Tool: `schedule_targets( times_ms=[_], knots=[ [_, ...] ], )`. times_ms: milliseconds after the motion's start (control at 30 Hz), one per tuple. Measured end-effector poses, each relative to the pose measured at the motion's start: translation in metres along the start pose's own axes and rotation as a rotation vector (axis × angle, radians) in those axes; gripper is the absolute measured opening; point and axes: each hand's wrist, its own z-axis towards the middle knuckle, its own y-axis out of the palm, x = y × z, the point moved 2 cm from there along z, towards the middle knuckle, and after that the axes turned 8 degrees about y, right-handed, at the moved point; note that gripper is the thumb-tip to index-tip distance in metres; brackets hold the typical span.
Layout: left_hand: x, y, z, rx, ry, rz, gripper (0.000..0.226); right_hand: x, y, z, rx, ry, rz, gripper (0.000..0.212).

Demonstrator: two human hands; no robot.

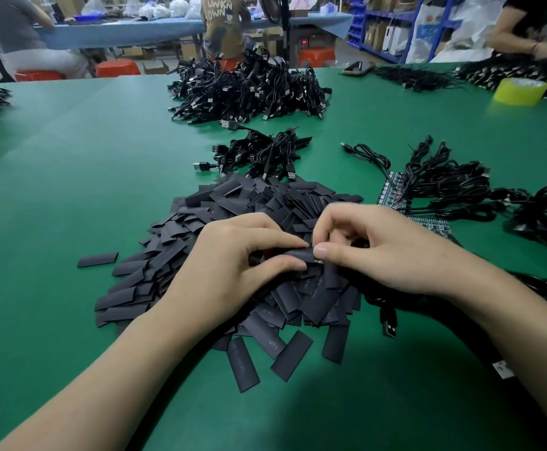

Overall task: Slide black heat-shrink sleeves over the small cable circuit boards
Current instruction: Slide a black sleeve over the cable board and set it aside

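A big heap of flat black heat-shrink sleeves (242, 203) lies on the green table (70, 177) in front of me. Above the heap, my left hand (233, 265) pinches one black sleeve (298, 255) between thumb and fingers. My right hand (379, 249) meets it from the right, thumb and forefinger closed on the small end of a cable circuit board (319, 262) at the sleeve's mouth. The board is almost wholly hidden. Its black cable (392, 301) trails under my right wrist to a USB plug (389, 327).
Blue circuit board strips (392, 190) with attached cables (451, 183) lie to the right. A small cable bundle (262, 154) and a large cable pile (249, 89) sit behind the heap. A yellow tape roll (519, 91) stands far right. Other people work at the table edges.
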Motion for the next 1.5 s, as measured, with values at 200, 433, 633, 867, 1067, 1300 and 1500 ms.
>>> schedule_targets(
  times_ms=[200, 433, 633, 867, 1067, 1300, 1500],
  knots=[
    [-0.002, -0.001, 0.0, 0.159, -0.147, -0.037, 0.017, -0.004, -0.004, -0.001, 0.201, -0.101, 0.018, 0.009],
    [-0.002, 0.0, 0.0, 0.15, -0.165, -0.113, 0.017, -0.01, -0.002, -0.003, 0.305, -0.172, -0.109, 0.011],
    [-0.006, 0.003, -0.001, 0.168, -0.193, -0.137, 0.016, -0.012, 0.0, -0.004, 0.347, -0.242, -0.162, 0.012],
    [-0.013, 0.004, -0.002, 0.186, -0.246, -0.286, 0.015, -0.016, -0.003, -0.005, 0.382, -0.337, -0.259, 0.01],
    [-0.012, 0.004, -0.002, 0.173, -0.247, -0.254, 0.015, -0.016, -0.002, -0.006, 0.377, -0.37, -0.319, 0.008],
    [-0.008, 0.004, -0.001, 0.193, -0.236, -0.238, 0.016, -0.016, 0.001, -0.005, 0.405, -0.33, -0.237, 0.005],
    [-0.004, -0.001, -0.001, 0.297, -0.182, -0.188, 0.016, -0.013, 0.001, -0.004, 0.422, -0.142, 0.089, 0.01]
  ],
)
